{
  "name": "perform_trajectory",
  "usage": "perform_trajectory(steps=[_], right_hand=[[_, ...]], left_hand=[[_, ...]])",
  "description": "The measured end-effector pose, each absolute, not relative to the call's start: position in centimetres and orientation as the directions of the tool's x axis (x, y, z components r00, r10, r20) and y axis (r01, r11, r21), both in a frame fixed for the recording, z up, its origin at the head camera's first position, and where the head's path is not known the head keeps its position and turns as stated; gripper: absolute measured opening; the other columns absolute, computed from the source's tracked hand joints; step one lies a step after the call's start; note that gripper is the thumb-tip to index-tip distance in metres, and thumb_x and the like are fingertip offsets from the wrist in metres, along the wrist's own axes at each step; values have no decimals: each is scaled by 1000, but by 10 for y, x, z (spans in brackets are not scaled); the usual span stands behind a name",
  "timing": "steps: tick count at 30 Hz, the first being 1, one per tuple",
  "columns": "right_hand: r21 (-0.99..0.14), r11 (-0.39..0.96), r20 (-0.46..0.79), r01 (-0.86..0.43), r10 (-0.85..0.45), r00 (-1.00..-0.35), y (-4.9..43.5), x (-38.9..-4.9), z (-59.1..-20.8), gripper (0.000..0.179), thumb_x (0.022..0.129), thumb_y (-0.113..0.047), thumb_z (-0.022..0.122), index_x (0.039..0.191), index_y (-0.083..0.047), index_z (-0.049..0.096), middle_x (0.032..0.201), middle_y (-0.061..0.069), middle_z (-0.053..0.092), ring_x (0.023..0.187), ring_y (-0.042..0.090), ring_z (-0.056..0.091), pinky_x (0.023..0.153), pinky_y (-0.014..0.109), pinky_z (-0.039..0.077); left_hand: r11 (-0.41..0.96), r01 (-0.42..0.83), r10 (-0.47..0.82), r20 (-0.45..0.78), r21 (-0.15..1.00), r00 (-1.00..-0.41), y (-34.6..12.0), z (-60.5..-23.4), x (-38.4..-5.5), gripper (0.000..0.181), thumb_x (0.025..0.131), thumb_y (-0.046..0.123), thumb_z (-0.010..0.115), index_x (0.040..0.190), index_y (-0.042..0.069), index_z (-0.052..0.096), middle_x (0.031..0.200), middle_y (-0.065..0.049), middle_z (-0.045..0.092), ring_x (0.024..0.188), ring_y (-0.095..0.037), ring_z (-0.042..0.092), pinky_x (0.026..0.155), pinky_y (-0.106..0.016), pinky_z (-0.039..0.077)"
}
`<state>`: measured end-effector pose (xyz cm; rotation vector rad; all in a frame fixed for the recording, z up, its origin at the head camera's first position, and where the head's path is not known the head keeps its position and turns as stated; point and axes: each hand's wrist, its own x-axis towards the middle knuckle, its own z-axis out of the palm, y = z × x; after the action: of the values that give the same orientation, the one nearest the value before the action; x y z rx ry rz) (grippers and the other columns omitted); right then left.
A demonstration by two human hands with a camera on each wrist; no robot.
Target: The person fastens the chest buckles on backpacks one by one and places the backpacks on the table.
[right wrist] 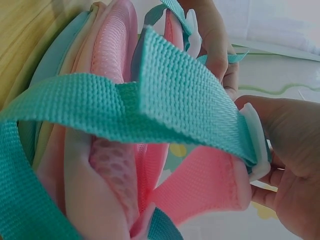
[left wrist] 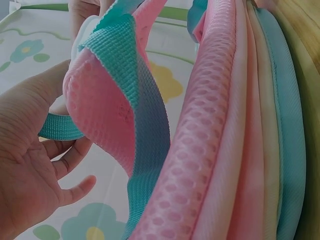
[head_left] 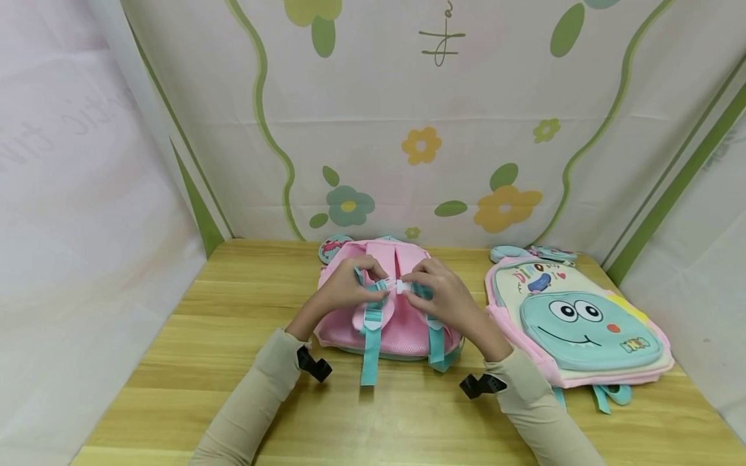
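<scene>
A pink child's backpack point(head_left: 402, 336) lies on the table with its back panel and shoulder straps facing up. Between the two straps is a small white buckle point(head_left: 399, 286). My left hand point(head_left: 345, 286) pinches the buckle's left side, thumb below and fingers above. From the right, my right hand point(head_left: 447, 296) pinches its other side. A padded pink shoulder strap point(left wrist: 100, 110) with turquoise webbing point(left wrist: 150, 130) stands beside the left palm. In the right wrist view, a white strap adjuster point(right wrist: 256, 142) sits close to the right fingers. Fingers partly hide the buckle.
A second backpack point(head_left: 588, 327), with a smiling turquoise dinosaur face, lies front up at the right. Turquoise strap ends point(head_left: 370, 362) hang toward the wooden table's point(head_left: 233, 382) near side. A flower-printed cloth point(head_left: 373, 129) stands behind the table.
</scene>
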<state>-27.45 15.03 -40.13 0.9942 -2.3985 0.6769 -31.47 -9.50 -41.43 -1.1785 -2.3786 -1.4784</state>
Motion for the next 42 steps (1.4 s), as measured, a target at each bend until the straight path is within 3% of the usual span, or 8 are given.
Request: perform_trajectory(steps=[17, 42], right_hand=[[-276, 652, 549, -706, -496, -673, 150, -274, -403, 19, 85, -15, 82, 102, -9, 79, 95, 4, 63, 87, 16, 54, 69, 30, 53], [-215, 636, 576, -741, -530, -622, 145, -274, -401, 23, 82, -17, 85, 102, -7, 78, 93, 4, 69, 83, 17, 60, 71, 34, 55]], left_hand=[[218, 665, 565, 463, 714, -683, -93, -415, -316, 16, 80, 6, 84, 91, 6, 73, 88, -4, 71, 83, -15, 63, 81, -48, 57], [283, 645, 545, 435, 710, -717, -90, -415, -314, 19, 79, 11, 87, 94, 9, 76, 84, -1, 73, 77, -13, 64, 75, -31, 57]])
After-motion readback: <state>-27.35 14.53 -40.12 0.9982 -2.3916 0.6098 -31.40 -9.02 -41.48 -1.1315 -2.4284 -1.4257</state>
